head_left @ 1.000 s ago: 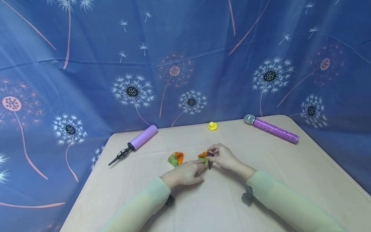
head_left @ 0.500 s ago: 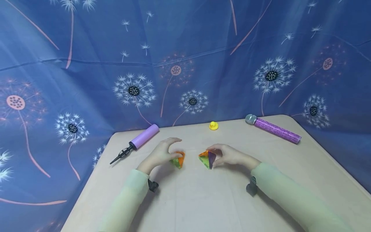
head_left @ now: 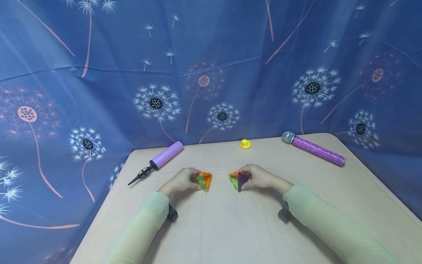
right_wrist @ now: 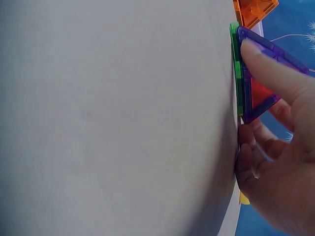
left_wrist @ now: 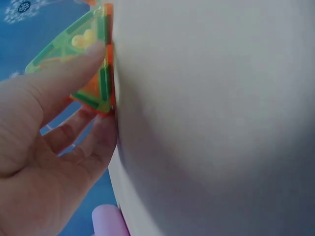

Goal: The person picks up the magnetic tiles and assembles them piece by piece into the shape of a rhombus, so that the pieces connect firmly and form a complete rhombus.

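Observation:
Two small pyramids of translucent magnetic tiles stand apart near the middle of the table. My left hand (head_left: 180, 181) grips the left pyramid (head_left: 206, 179), which shows green and orange faces; in the left wrist view the thumb lies across its green tile (left_wrist: 98, 73). Around the right pyramid (head_left: 234, 180), with green, orange and purple faces, my right hand (head_left: 261, 177) has its thumb and fingers. The right wrist view shows that thumb pressed on the purple tile (right_wrist: 270, 54). Both pyramids sit low at the table surface, and their far sides are hidden by the fingers.
A purple balloon pump (head_left: 166, 154) with a black nozzle lies at the back left. Near the back edge sits a yellow rubber duck (head_left: 245, 144). A glittery purple microphone (head_left: 316, 149) lies back right. Behind the beige table (head_left: 217, 234) hangs a blue dandelion-print cloth (head_left: 250, 91).
My left hand has left the right pyramid, moved left and taken hold of the left pyramid. The right hand stays at the right pyramid. The head view has shifted slightly.

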The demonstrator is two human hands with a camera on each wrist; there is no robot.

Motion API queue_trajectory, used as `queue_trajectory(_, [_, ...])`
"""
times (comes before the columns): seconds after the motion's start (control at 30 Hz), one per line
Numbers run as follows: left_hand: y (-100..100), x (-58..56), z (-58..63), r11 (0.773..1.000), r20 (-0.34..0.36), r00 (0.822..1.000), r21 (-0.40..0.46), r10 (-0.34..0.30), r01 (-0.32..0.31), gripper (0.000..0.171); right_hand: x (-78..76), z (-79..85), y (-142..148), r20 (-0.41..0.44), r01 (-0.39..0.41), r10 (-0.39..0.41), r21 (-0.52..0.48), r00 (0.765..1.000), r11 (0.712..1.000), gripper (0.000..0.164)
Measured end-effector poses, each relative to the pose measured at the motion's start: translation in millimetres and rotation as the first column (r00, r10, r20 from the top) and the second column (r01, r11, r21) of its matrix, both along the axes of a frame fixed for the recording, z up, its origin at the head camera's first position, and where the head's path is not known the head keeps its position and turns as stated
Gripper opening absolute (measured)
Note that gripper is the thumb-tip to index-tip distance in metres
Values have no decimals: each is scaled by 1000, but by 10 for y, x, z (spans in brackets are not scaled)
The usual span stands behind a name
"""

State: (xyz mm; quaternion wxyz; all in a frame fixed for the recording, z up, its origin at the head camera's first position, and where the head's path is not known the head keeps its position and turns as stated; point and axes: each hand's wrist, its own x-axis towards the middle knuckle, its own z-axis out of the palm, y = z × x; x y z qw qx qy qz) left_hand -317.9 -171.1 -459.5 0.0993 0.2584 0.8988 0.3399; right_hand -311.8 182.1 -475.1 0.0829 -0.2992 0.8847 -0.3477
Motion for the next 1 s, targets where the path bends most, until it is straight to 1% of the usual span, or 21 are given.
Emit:
queue_trajectory(0.07, [43,6,-10,1000,-18,1000,-8,6,-6,52,14,12,3,-17,34,-34,1,999,999,53])
queue_trajectory(0.13, [91,18,-16,1000,-21,1000,-3,2,-2,48,25,26,11,-28,73,-73,-1,997,997,51])
queue_trajectory(0.27, [222,41,-10,1000,-21,1000,19,-9,9,44,26,49,42,-38,150,-150,-7,988,989,46])
queue_trajectory(0.37, [342,41,-7,999,-22,1000,34,-10,10,43,18,57,75,-30,183,-183,-8,983,983,43])
queue_trajectory(0.53, [536,19,-20,1000,-25,1000,26,-6,6,43,12,61,90,-3,202,-202,-3,979,979,40])
queue_trajectory(0.63, [620,6,-21,1000,-42,999,20,-18,19,43,17,67,81,3,203,-203,-18,979,979,40])
queue_trajectory(0.67, [642,2,-23,999,-55,998,19,-25,27,43,18,68,79,1,201,-202,-26,979,979,40])
queue_trajectory(0.77, [698,-6,-20,999,-61,998,28,-35,37,43,22,71,68,1,199,-199,-37,980,979,39])
queue_trajectory(1.0, [767,2,-5,1000,-65,997,8,-27,28,43,23,62,28,13,207,-206,-47,978,977,36])
